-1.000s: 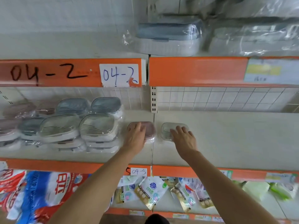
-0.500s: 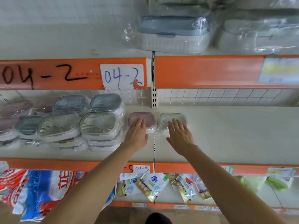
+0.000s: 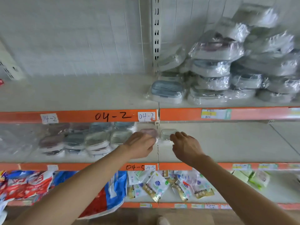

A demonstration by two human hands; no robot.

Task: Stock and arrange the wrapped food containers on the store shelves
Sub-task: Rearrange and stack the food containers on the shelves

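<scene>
Loosely curled fingers (image 3: 146,138) of the left hand (image 3: 139,146) are laid against the pink container (image 3: 149,132); the right hand (image 3: 186,146) touches the clear container (image 3: 167,133) at its 11 o'clock. Both containers lie flat on the middle shelf (image 3: 227,143), long axes sideways

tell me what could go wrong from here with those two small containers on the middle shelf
The pink container and the clear container sit either side of the seam between shelf sections, so a push could snag one there. The left hand works close to the stacked containers, which it might knock over.
</scene>
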